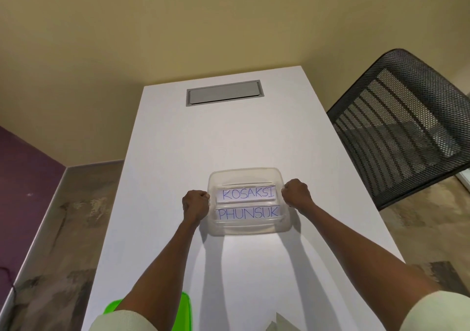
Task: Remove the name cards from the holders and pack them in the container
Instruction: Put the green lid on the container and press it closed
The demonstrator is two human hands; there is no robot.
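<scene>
A clear plastic container (245, 175) sits on the white table (229, 132). Inside it stand two name cards in clear holders, one behind the other. The far card (248, 193) reads KOSAKSI, the near card (248, 213) reads PHUNSUK. My left hand (195, 203) grips the container's left rim with curled fingers. My right hand (297, 193) grips the right rim the same way. Both forearms reach out from the bottom of the view.
A green lid (185, 313) lies at the table's near edge, partly under my left arm. A grey cable hatch (223, 93) is set into the far end of the table. A black mesh chair (407, 122) stands to the right.
</scene>
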